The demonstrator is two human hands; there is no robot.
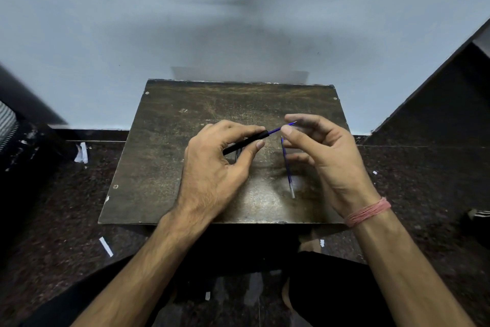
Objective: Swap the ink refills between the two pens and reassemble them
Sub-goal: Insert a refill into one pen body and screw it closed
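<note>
My left hand grips a black pen barrel between thumb and fingers, held just above the small dark table. A blue ink refill sticks out of the barrel's right end, and my right hand pinches its far tip between thumb and forefinger. A second blue refill with a clear end lies on the table under my right hand, pointing toward me. Another dark pen part lies on the table, mostly hidden behind my left hand.
The table stands against a pale blue wall on a dark speckled floor. Scraps of white paper lie on the floor. A dark slanted surface rises at the right. My legs in dark clothing sit below the table's front edge.
</note>
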